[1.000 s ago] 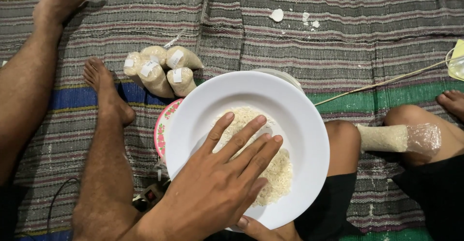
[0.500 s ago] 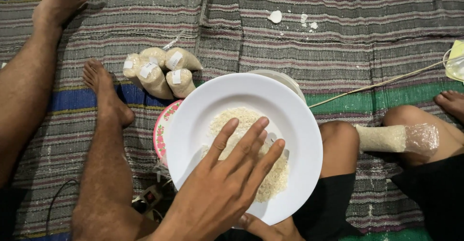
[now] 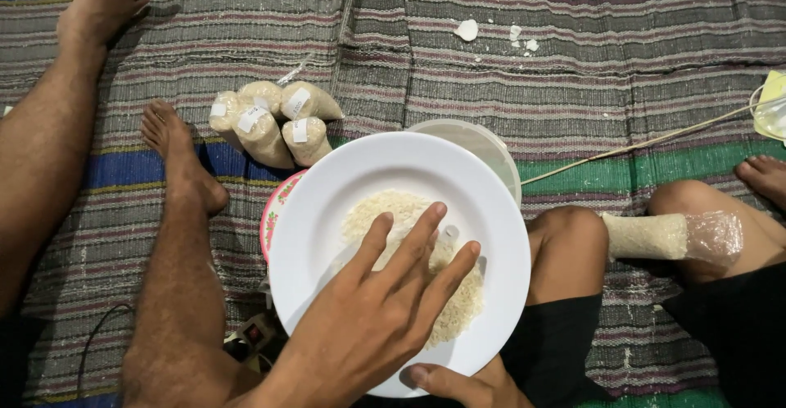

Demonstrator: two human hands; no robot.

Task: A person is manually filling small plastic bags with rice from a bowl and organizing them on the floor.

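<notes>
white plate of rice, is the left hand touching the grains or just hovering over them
Touching. The head view shows the left hand spread flat in the white plate, fingertips pressed onto the rice, no gap visible.

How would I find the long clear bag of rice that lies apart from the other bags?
Start at the big white plate in the middle of the striped mat. Look right, past the bent knee: the long bag rests across a leg there. Unlike the four short bags bunched above the plate, it is a single tube, unlabelled, with its right end clear and unfilled.
</notes>
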